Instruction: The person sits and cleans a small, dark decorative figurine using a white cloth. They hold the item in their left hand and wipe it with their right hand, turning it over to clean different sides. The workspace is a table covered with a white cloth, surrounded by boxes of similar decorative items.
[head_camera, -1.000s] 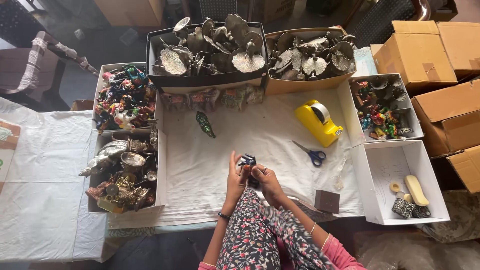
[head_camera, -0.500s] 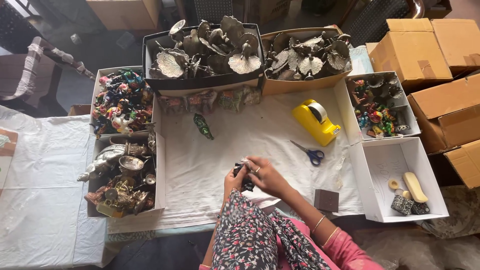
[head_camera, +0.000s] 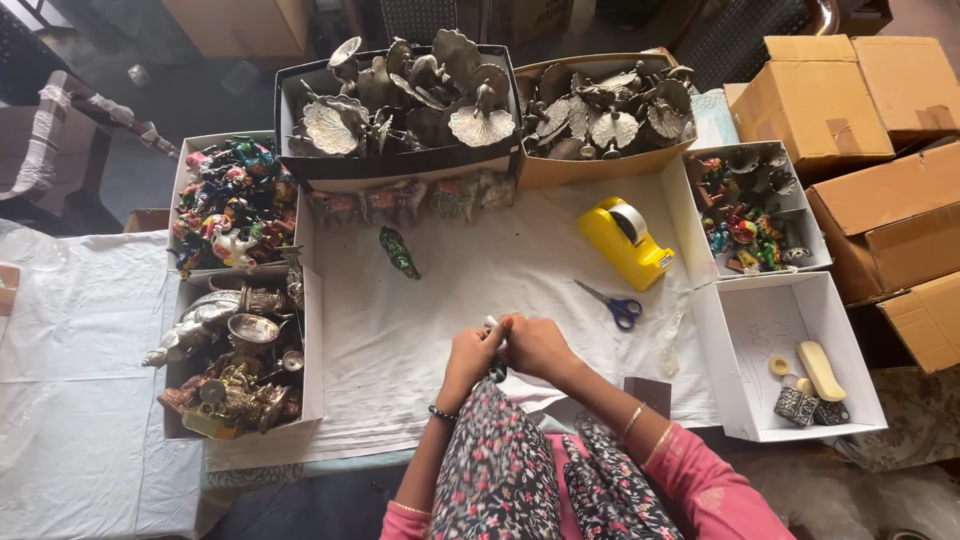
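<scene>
My left hand (head_camera: 468, 357) and my right hand (head_camera: 533, 344) are pressed together at the near edge of the white-covered table (head_camera: 450, 300), both closed around a small dark object (head_camera: 497, 372) that is mostly hidden between them, with a bit of white showing at the fingertips. Floral fabric (head_camera: 500, 460) lies on my lap just under the hands. A small green figurine (head_camera: 399, 251) lies on the cloth beyond the hands. Blue-handled scissors (head_camera: 612, 304) and a yellow tape dispenser (head_camera: 625, 243) sit to the right.
Two boxes of metal leaf-shaped pieces (head_camera: 410, 100) (head_camera: 600, 110) stand at the back. Boxes of colourful figurines (head_camera: 232, 205) (head_camera: 748, 215) and metal ware (head_camera: 235, 365) flank the cloth. A white box (head_camera: 790, 360) and cardboard cartons (head_camera: 880, 150) are at the right.
My hands have closed tighter around the small dark object and dropped slightly toward my lap; it showed more clearly between the fingers earlier.
</scene>
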